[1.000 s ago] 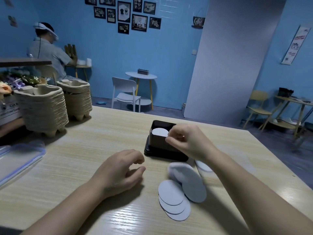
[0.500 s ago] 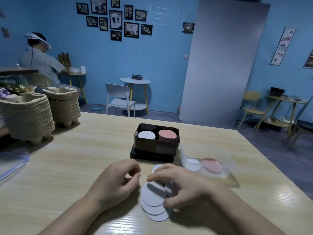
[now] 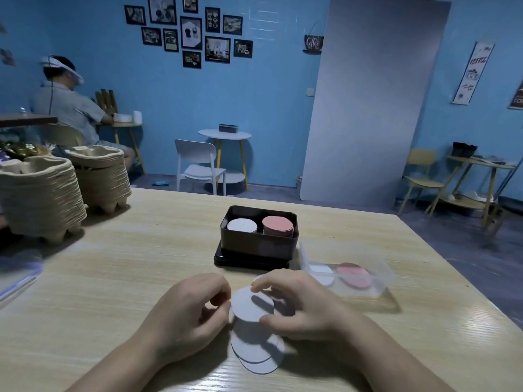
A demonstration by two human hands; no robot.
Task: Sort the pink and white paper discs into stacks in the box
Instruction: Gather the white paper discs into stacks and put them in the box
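A dark box stands mid-table on its black lid, with a white disc stack on its left and a pink disc stack on its right. In front of it, my right hand pinches a white disc between thumb and fingers, lifted off several loose white discs on the table. My left hand rests beside that disc, its fingers curled, the fingertips close to the disc's left edge; whether they touch it cannot be told.
A clear plastic tub to the right of the box holds a white and a pink disc. Two stacks of pulp trays stand at the table's far left. A clear sleeve lies at the left edge. A person sits in the background.
My right hand came back from the box to the loose discs and has lifted one white disc. The left hand moved in beside it. The view tilted, showing the box's stacks.
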